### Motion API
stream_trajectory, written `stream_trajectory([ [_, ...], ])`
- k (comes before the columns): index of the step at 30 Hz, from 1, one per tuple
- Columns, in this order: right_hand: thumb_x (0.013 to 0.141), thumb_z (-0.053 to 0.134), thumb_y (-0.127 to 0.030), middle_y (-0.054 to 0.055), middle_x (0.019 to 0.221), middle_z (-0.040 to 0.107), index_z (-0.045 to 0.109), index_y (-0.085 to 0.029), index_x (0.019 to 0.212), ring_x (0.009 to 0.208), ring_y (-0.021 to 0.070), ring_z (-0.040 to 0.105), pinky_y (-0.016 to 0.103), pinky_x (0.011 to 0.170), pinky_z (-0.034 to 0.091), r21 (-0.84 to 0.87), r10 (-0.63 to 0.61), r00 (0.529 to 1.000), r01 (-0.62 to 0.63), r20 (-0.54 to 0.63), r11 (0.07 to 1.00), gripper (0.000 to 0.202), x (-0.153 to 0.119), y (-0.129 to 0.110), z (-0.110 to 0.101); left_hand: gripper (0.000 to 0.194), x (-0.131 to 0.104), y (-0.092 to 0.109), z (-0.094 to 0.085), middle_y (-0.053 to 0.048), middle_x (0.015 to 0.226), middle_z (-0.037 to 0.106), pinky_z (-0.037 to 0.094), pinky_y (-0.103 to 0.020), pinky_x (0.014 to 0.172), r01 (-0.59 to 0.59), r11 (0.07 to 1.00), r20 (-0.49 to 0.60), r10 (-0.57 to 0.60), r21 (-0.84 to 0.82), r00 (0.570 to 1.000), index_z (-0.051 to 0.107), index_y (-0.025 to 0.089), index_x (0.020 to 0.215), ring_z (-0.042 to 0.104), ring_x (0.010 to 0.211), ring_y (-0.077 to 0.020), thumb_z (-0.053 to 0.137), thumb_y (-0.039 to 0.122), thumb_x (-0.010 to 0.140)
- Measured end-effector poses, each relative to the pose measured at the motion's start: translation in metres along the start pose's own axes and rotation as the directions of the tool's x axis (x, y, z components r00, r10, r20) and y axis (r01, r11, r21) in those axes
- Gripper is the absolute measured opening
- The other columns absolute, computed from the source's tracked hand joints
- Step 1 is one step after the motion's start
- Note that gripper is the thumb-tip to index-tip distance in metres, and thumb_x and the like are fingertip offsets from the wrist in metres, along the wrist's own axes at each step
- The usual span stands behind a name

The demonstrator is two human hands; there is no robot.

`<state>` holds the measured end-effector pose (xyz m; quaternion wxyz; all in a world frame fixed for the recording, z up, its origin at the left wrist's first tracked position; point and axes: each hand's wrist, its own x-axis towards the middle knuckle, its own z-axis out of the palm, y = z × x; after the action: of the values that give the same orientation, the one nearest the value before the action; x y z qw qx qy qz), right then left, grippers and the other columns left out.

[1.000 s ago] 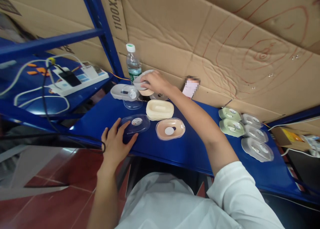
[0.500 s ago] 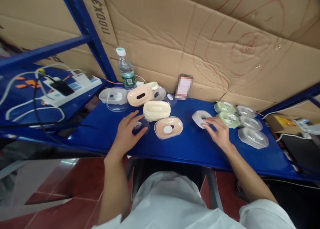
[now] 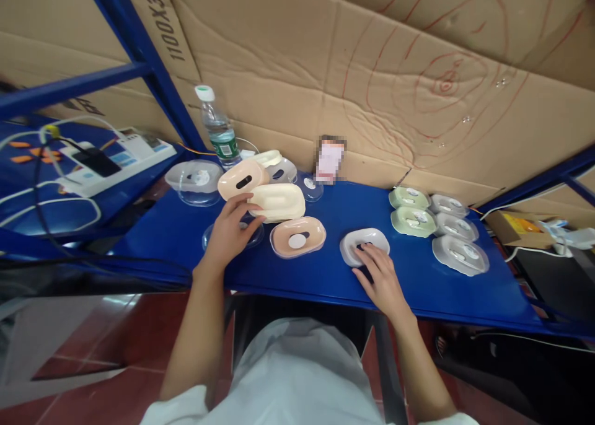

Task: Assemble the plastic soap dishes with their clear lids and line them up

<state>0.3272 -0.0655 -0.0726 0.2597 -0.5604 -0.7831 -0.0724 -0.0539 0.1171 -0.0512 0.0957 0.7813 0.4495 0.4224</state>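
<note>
My left hand [image 3: 231, 230] has its thumb and fingers apart at the left end of a cream oval dish [image 3: 279, 201], its fingertips touching the rim. Under that hand lies a clear lid [image 3: 211, 235]. My right hand [image 3: 379, 275] is spread, with fingertips resting on a white oval dish [image 3: 374, 238] that lies flat near the middle of the blue table. Between the hands is a peach dish in a clear cover with a round white label [image 3: 304, 229]. Another peach dish with a dark slot [image 3: 237, 176] sits behind my left hand.
Green dishes [image 3: 411, 221] and several pale ones [image 3: 460, 254] stand at the right. A water bottle [image 3: 219, 131], clear pieces [image 3: 194, 176] and a phone [image 3: 330, 158] are along the back. At left is a power strip [image 3: 125, 165].
The white dish, tilted up in my right hand before, now lies flat and nearer me, with the fingers on top. My left hand has moved onto the cream dish, which is shifted and tilted.
</note>
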Motion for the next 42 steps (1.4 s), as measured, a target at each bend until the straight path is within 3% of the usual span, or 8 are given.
stream_trajectory([
  [5, 0.109, 0.060, -0.036, 0.015, 0.146, 0.069, 0.061, -0.024, 0.150, 0.139, 0.0335, 0.063, 0.056, 0.116, 0.049, -0.047, 0.067, 0.998, -0.068, -0.004, 0.997, 0.043, 0.001, 0.001, 0.007, 0.022, -0.006, 0.015, -0.015, -0.011, 0.141, 0.065, 0.048, -0.044, 0.121, 0.006, 1.000, -0.071, -0.006, 0.007, 0.997, 0.069, 0.022, 0.110, 0.063, 0.136, -0.0265, 0.064, 0.043, 0.103],
  [9, 0.109, 0.059, -0.040, 0.015, 0.137, 0.074, 0.064, -0.022, 0.146, 0.128, 0.0326, 0.071, 0.050, 0.103, 0.053, -0.061, 0.115, 0.993, -0.113, 0.025, 0.992, 0.041, -0.001, -0.002, 0.003, 0.012, -0.025, 0.071, -0.020, -0.008, 0.142, 0.065, 0.054, -0.047, 0.116, -0.043, 0.999, -0.146, 0.042, 0.000, 0.988, 0.069, 0.025, 0.109, 0.065, 0.132, -0.0272, 0.069, 0.034, 0.101],
  [13, 0.109, 0.054, -0.040, 0.014, 0.130, 0.078, 0.069, -0.023, 0.141, 0.120, 0.0336, 0.073, 0.048, 0.094, 0.054, -0.048, 0.204, 0.979, -0.205, -0.029, 0.978, 0.039, -0.021, 0.006, -0.018, 0.009, -0.066, 0.151, 0.000, -0.010, 0.138, 0.067, 0.059, -0.045, 0.109, -0.265, 0.953, 0.049, 0.274, -0.145, 0.960, 0.069, 0.027, 0.108, 0.065, 0.130, -0.0269, 0.070, 0.024, 0.099],
  [17, 0.106, 0.060, -0.047, 0.014, 0.126, 0.079, 0.072, -0.024, 0.136, 0.111, 0.0350, 0.074, 0.049, 0.089, 0.056, 0.007, 0.424, 0.862, -0.440, -0.277, 0.898, 0.041, -0.047, 0.011, -0.041, 0.011, -0.102, 0.191, 0.039, -0.012, 0.137, 0.069, 0.063, -0.047, 0.103, -0.308, 0.935, 0.226, 0.343, -0.176, 0.912, 0.069, 0.025, 0.108, 0.067, 0.127, -0.0288, 0.065, 0.018, 0.100],
  [26, 0.107, 0.064, -0.037, 0.012, 0.130, 0.078, 0.064, -0.028, 0.148, 0.119, 0.0323, 0.074, 0.048, 0.100, 0.050, -0.001, 0.172, 0.981, -0.173, -0.087, 0.985, 0.042, -0.036, -0.036, -0.022, 0.022, -0.106, 0.180, 0.092, -0.019, 0.152, 0.057, 0.059, -0.058, 0.102, -0.130, 0.988, 0.269, 0.148, -0.084, 0.952, 0.067, 0.023, 0.124, 0.062, 0.132, -0.0355, 0.063, 0.023, 0.102],
  [34, 0.109, 0.062, -0.033, 0.011, 0.132, 0.077, 0.062, -0.028, 0.150, 0.119, 0.0298, 0.072, 0.047, 0.104, 0.046, -0.049, 0.102, 0.994, -0.104, -0.030, 0.993, 0.042, -0.014, -0.047, -0.014, 0.020, -0.094, 0.160, 0.016, -0.009, 0.134, 0.063, 0.061, -0.044, 0.099, -0.005, 0.980, -0.019, 0.002, -0.197, 1.000, 0.069, 0.030, 0.118, 0.067, 0.114, -0.0233, 0.067, 0.020, 0.100],
  [38, 0.110, 0.061, -0.036, 0.012, 0.135, 0.076, 0.062, -0.025, 0.149, 0.121, 0.0297, 0.070, 0.048, 0.107, 0.043, -0.072, 0.078, 0.995, -0.074, 0.064, 0.995, 0.041, -0.007, -0.059, -0.013, 0.016, -0.086, 0.125, -0.014, -0.010, 0.130, 0.063, 0.059, -0.047, 0.100, 0.138, 0.987, -0.360, -0.157, -0.080, 0.920, 0.071, 0.025, 0.112, 0.063, 0.124, -0.0275, 0.064, 0.018, 0.100],
  [42, 0.108, 0.063, -0.042, 0.014, 0.142, 0.072, 0.059, -0.024, 0.152, 0.127, 0.0319, 0.066, 0.052, 0.111, 0.042, -0.098, 0.056, 0.983, -0.039, 0.173, 0.994, 0.048, -0.005, -0.067, -0.014, 0.026, -0.079, 0.085, -0.026, -0.017, 0.143, 0.057, 0.050, -0.057, 0.117, 0.273, 0.962, -0.343, -0.254, 0.007, 0.904, 0.069, 0.019, 0.127, 0.055, 0.142, -0.0339, 0.056, 0.024, 0.105],
])
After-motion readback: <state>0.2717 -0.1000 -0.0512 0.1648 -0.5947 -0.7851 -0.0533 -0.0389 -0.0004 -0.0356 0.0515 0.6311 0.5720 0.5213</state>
